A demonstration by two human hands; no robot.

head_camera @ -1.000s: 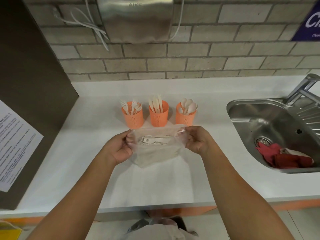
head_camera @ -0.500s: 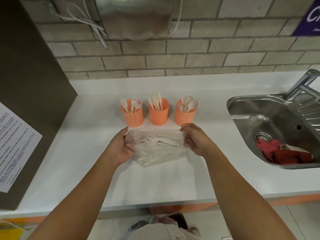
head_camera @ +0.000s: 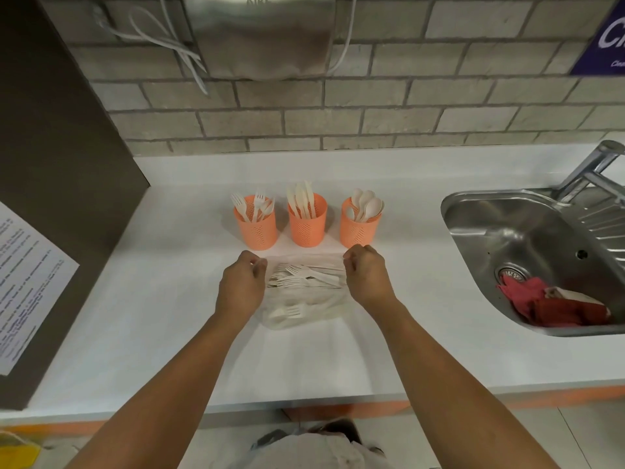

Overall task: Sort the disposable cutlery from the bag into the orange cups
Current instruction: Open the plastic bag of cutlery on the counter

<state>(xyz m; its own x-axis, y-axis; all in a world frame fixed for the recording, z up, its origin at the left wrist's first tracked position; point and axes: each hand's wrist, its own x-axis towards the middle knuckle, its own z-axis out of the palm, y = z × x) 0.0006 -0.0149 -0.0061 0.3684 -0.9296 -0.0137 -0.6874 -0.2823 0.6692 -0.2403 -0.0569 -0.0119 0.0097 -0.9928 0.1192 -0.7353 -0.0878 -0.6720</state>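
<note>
Thin, slippery plastic bag (head_camera: 304, 299) looks limp; both hands (head_camera: 240, 286) (head_camera: 367, 277) pinch its mouth corners, the sensible hold.

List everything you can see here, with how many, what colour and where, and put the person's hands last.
cups: three, orange, in a row on the counter behind the bag
forks: several, white, in the left cup
knives: several, white, in the middle cup
spoons: several, white, in the right cup
bag: one, clear, on the counter, with white forks inside
counter: one, white
sink: one, steel, at right
cloth: red, in the sink
tap: one, steel, behind the sink
paper: one, white, printed, far left
left hand: pinching the bag's left edge
right hand: pinching the bag's right edge
</note>
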